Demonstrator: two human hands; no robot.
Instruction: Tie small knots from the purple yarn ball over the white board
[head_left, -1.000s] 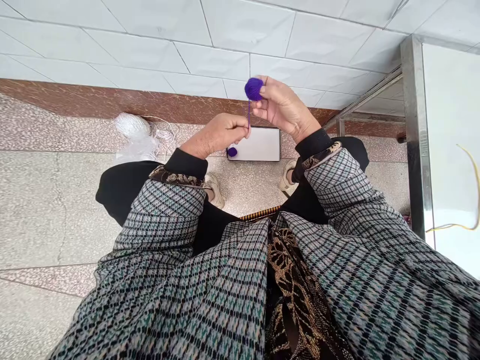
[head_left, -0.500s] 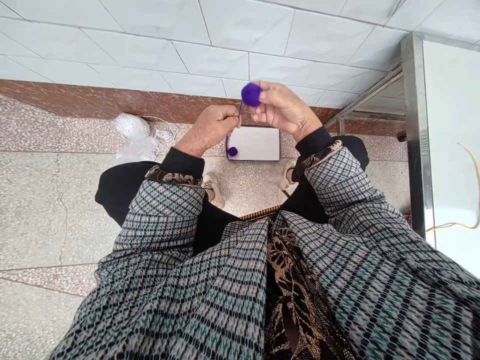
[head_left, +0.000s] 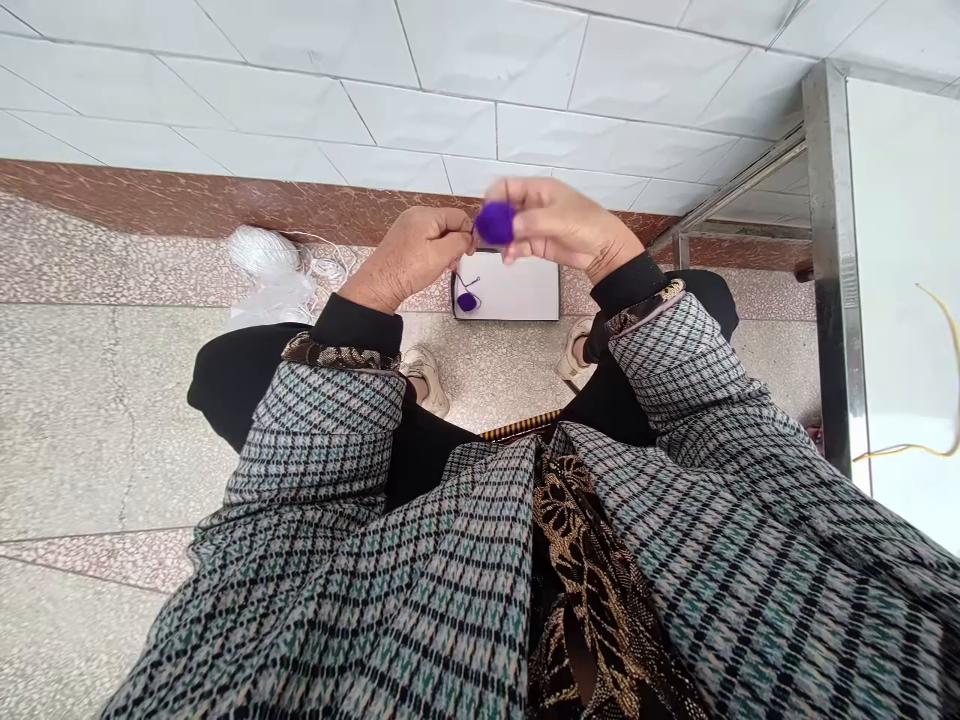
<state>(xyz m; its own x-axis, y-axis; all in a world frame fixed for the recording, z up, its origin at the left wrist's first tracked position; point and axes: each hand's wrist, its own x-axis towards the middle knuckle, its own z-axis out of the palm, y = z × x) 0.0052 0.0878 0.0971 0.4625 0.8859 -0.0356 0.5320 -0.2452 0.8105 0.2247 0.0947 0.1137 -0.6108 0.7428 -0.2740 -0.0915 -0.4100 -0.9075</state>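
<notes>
A small ball of purple yarn is pinched between the fingers of my right hand, slightly blurred. Just to its left, my left hand pinches a strand of purple yarn that runs to the ball. Below the hands, on the floor, lies a shallow box with a white inside and a dark rim. A second, smaller purple yarn ball rests at its left end, with a thin curled strand beside it.
White yarn in a ball and a crumpled clear plastic bag lie on the floor at left. A white tabletop with a metal frame stands at right, bearing a yellow strand. The tiled wall rises ahead.
My right hand has lowered the purple yarn ball and brought it closer to my left hand. The strand near the small ball in the box now lies slack and curled.
</notes>
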